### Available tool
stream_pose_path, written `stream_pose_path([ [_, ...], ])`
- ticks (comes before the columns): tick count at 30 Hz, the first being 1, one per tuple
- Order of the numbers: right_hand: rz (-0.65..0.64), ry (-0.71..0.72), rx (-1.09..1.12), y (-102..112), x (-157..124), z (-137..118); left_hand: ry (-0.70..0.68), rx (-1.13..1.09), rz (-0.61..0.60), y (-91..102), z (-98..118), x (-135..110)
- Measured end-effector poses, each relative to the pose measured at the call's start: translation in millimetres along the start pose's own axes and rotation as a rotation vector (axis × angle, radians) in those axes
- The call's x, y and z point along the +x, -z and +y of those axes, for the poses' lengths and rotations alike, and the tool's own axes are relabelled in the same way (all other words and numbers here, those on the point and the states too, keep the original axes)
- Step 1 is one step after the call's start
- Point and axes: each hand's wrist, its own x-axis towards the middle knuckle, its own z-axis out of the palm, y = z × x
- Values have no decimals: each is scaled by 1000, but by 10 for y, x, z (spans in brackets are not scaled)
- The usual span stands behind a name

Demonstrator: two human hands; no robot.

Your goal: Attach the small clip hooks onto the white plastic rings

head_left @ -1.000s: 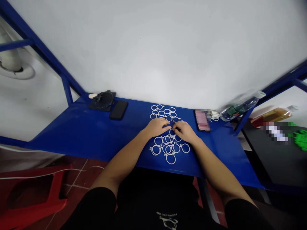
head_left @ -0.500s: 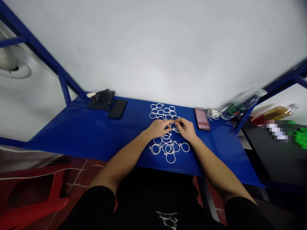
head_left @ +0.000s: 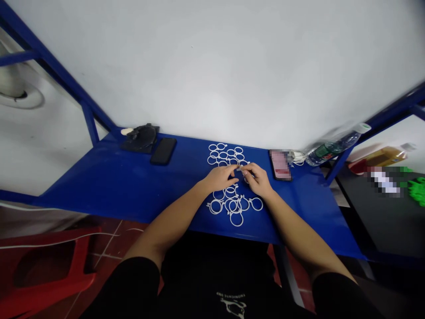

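Observation:
My right hand (head_left: 258, 180) is closed, with thumb and fingers pinched on a white curtain ring (head_left: 246, 179) that is mostly hidden behind them. A small white end of it pokes out to the left of the fingertips. Facing it, my left hand (head_left: 219, 178) has its index finger stretched towards that end and its thumb held apart below, a gap showing between them. More white rings with small clips (head_left: 236, 218) lie loosely overlapped below the hands. Beyond the hands, others (head_left: 221, 146) lie in a flatter, more spread group near the wall.
On the blue table (head_left: 109, 181) a black phone (head_left: 163, 151) and a dark crumpled item (head_left: 142, 137) lie at left. To the right are a phone with a lit screen (head_left: 280, 165), a white cable (head_left: 298, 157) and a plastic bottle (head_left: 335, 146). A red stool (head_left: 76, 261) stands below left.
The ring between my hands, showing its round face before, is now turned and mostly hidden behind my right fingers. Both hands stay nearly in place; the other rings have not moved.

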Motion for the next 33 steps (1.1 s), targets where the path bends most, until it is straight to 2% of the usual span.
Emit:
stream_pose_path([
  [5, -24, -209, 303, -74, -59, 39, -13, -12, -8, 13, 33, 4],
  [8, -4, -283, 425, -104, -59, 48, -38, 18, 13, 14, 38, 8],
  [12, 48, -288, 402, -81, -45, 54, -57, 60, 42, 8, 6, 13],
  [17, 173, -306, 319, -69, -41, 92, -81, 28, 65, 51, 23, 4],
  [23, 287, -379, 507, -88, 74, 132, -203, 2, 18, 110, 121, -10],
  [29, 409, -398, 644, 42, 140, 119, -171, 24, 2, 113, 91, -17],
  [31, 376, -410, 641, 11, 117, 97, -124, 5, -29, 133, 98, -32],
  [33, 275, -422, 628, -55, 83, 69, -80, -3, -79, 154, 115, -48],
])
